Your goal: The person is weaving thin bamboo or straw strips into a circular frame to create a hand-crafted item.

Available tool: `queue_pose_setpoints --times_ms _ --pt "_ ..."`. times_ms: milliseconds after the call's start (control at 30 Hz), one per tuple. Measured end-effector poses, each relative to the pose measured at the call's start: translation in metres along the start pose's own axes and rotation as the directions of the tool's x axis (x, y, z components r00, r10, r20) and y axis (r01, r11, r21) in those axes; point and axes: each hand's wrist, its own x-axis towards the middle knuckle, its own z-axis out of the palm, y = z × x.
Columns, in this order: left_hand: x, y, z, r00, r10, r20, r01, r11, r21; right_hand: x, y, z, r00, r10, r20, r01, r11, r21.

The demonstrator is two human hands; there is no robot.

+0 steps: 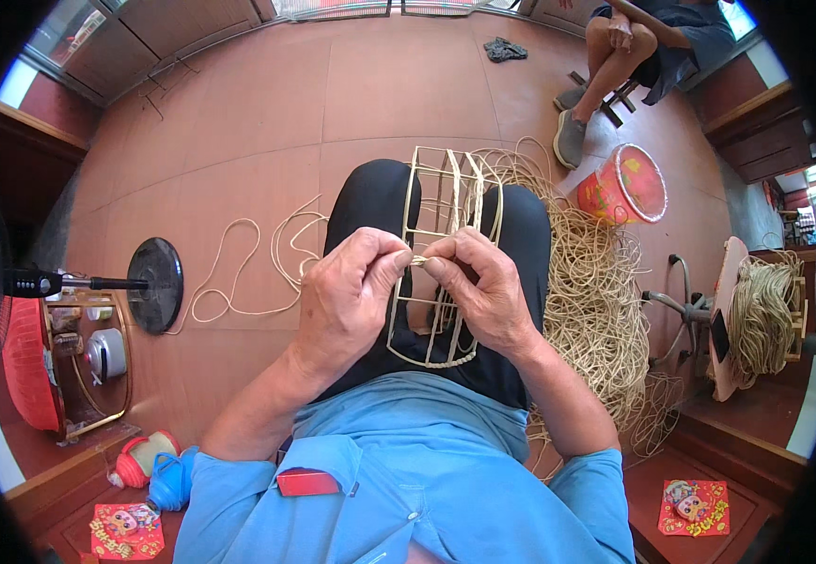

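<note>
A pale cane frame [446, 202], shaped like a rounded cage of thin ribs, rests on my lap across my black trousers. My left hand [347, 296] and my right hand [483, 287] meet over the middle of the frame. Both pinch the same thin cane strand [418, 260] between thumb and fingers, right where it crosses a rib. One long loose strand [239, 273] trails in loops over the floor to my left.
A big tangled heap of cane [596, 291] lies on the floor to my right, beside a red lantern [626, 185]. A fan's black round base [156, 284] stands at left. Another person [634, 56] sits on a stool at the back right. A coil of cane [761, 315] hangs on a stand at far right.
</note>
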Motion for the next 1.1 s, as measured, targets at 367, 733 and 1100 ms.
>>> queue_pose_setpoints --times_ms 367,733,1100 --pt "-0.004 -0.010 0.002 0.973 -0.195 0.127 0.229 0.897 -0.379 0.001 0.004 -0.004 0.996 0.074 0.040 -0.077 0.994 0.083" --pt "0.010 0.005 -0.007 0.932 0.345 0.113 -0.359 0.923 0.138 0.004 0.010 0.002 0.987 0.128 -0.095 -0.112 0.982 0.152" --pt "0.029 0.009 -0.026 0.877 0.331 0.349 -0.454 0.809 0.373 0.001 0.009 0.004 0.998 -0.053 -0.034 0.052 0.998 -0.040"
